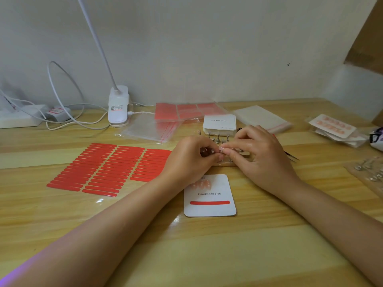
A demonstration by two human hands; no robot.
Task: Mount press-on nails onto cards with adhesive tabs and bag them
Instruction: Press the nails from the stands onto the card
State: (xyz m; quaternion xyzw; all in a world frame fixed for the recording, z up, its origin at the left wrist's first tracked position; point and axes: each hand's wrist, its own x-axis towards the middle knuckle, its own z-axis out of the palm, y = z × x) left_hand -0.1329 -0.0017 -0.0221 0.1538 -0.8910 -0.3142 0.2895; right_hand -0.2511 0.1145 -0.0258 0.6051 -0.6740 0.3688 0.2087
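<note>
Just above the middle of the frame, I am pinching a small pink nail (221, 149) between the fingertips of my right hand (261, 156) and my left hand (191, 158), both curled around it over the wooden stand (228, 162) of metal pegs. It is probably feather-light, stiff and slick, so I am holding it by its edges. Below my hands the card (209, 195) is lying flat, its upper left part already carrying nails and its red strip (209, 202) waiting bare. The sheet of red strips (107, 168) is sitting at the left; the bags (263, 119) are lying at the upper right. Open table (207, 255) is spreading below.
</note>
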